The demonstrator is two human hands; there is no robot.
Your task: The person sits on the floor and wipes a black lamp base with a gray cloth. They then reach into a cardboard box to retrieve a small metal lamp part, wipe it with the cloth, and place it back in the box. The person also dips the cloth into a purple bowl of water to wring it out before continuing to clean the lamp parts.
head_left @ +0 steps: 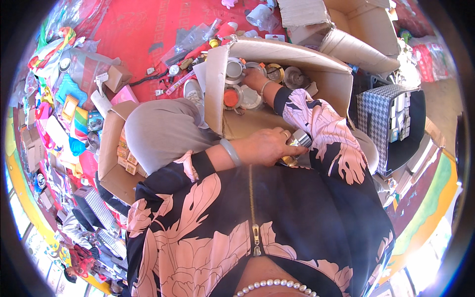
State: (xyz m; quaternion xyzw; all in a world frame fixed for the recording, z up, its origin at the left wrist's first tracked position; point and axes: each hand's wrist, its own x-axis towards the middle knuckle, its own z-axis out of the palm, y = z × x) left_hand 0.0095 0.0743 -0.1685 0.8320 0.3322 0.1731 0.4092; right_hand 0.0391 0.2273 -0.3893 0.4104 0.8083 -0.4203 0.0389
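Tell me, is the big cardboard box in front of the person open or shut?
Open: the cardboard box has its flaps up, round metal items show inside, and the right hand reaches in.

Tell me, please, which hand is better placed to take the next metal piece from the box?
Probably the right. The right hand is inside the box, resting among the round metal pieces. The left hand is near the body, outside the box, and is shut on a silvery piece.

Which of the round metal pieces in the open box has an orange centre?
The round piece at the lower left of the cluster in the cardboard box, left of the right hand. The others around it look plain silver or brass.
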